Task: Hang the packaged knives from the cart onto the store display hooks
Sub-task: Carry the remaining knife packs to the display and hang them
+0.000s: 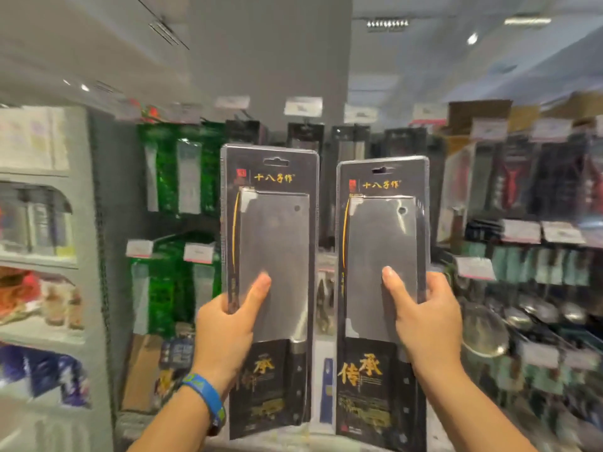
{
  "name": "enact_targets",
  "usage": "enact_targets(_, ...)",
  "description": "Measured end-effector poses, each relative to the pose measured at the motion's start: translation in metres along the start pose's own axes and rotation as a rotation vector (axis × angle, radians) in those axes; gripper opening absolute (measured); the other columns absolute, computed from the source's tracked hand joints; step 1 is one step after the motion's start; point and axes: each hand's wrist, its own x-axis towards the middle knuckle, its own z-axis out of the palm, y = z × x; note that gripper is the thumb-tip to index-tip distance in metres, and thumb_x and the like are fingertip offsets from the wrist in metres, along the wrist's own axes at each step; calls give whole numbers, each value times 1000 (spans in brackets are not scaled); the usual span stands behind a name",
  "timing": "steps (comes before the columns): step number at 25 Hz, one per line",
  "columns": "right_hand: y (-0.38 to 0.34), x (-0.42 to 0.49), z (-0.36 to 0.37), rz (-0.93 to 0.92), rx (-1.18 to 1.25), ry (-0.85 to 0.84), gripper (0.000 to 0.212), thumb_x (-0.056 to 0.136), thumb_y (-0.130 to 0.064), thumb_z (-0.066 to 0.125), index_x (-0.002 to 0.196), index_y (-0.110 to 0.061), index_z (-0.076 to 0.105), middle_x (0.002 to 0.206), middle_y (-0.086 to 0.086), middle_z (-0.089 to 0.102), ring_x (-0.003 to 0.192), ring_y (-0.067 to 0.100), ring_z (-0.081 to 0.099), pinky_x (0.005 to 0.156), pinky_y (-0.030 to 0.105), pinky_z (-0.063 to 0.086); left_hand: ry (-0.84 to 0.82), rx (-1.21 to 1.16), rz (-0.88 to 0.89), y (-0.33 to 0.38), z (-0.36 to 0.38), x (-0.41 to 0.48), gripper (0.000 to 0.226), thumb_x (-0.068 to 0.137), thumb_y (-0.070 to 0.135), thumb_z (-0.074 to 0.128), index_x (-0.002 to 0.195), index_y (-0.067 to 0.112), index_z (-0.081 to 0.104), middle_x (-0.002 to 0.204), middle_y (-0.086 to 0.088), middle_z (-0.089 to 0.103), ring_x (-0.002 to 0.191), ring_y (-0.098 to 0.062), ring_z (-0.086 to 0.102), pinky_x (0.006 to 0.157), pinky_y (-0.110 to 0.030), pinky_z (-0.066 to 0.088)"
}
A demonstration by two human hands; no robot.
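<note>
a shop aisle fills the view, blurred by motion. behind the hands stands a display wall (111, 197) hung with rows of packaged goods on hooks, each row topped by white price tags (302, 106). beyond the left hand hang green packs (182, 171); straight behind both hands and out past the right hand hang dark packs (518, 177). far to the left of the left hand is a pale shelf unit (75, 262) with boxed goods, and low to the right of the right hand lies shiny metal kitchenware (486, 334). a wide grey pillar (274, 60) rises above the hands to the ceiling.

both arms reach forward and up, forearms angled inward. the left hand (225, 327) grips the left knife pack (269, 288) by its left edge, thumb laid across the front over the blade, fingers behind. a blue wristband (205, 399) sits on that wrist. the right hand (427, 321) grips the right knife pack (381, 295) by its right edge in the same way, thumb on the front. both packs stand upright, side by side, close but apart, a thin gap between their inner edges. each holds a cleaver, blade up, and has a hang slot at the top; the left pack stands a little higher. the tops of both packs sit just below the upper row of hanging dark packs, with open air only in the narrow strip between them.
</note>
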Motion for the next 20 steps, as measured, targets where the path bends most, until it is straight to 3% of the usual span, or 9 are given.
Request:
enact_targets(2,-9,16,41,-49,-8,11,47,81,-68,66,93,-23,60,86,-5,68,79,17,65,68,40,51,-1,27,72,4,-9,39,102,56,88,64,76,-12,62,65,-2,57,58,-11,46,58,-32,40)
enact_targets(4,-17,31,76,-92,-8,29,58,80,-70,65,95,-15,57,83,0,63,75,20,60,66,42,49,-30,21,130,7,-13,74,85,63,79,69,65,-6,59,61,-1,55,55,-11,45,56,-31,39)
enact_targets(7,-21,55,115,-121,-11,72,63,75,-74,62,92,-15,49,76,-8,49,68,15,47,57,35,38,-96,-66,186,4,-9,119,51,67,59,74,77,9,73,73,8,73,65,-5,66,59,-16,48)
enact_targets(9,-18,72,130,-117,-51,85,60,76,-75,63,85,-19,45,75,-10,44,68,16,42,56,31,35,-151,-103,166,-6,-1,144,43,66,56,80,83,17,77,83,7,77,79,-6,72,69,-20,55)
enact_targets(13,-7,117,151,-113,-122,122,59,72,-81,60,72,-26,39,69,-10,44,61,11,41,53,31,32,-175,-159,16,-38,16,188,52,52,72,80,89,36,77,86,2,78,83,-19,75,81,-47,59)
enact_targets(15,-1,139,160,-116,-159,121,64,72,-81,59,74,-20,43,70,-7,47,61,13,42,52,30,31,-132,-149,-28,-45,28,206,67,46,79,79,88,27,78,86,-6,77,83,-27,74,81,-52,59)
enact_targets(18,6,168,171,-150,-172,103,67,75,-79,58,69,-13,45,65,-1,49,57,15,43,51,33,31,-51,-134,-33,-44,53,232,80,46,80,80,86,11,77,84,-14,75,84,-34,72,80,-54,58)
enact_targets(20,9,188,173,-179,-185,105,67,78,-79,58,69,-13,48,63,1,51,57,17,47,50,35,30,-31,-76,7,-41,70,244,71,51,82,75,77,16,77,73,-8,73,71,-25,71,68,-43,59)
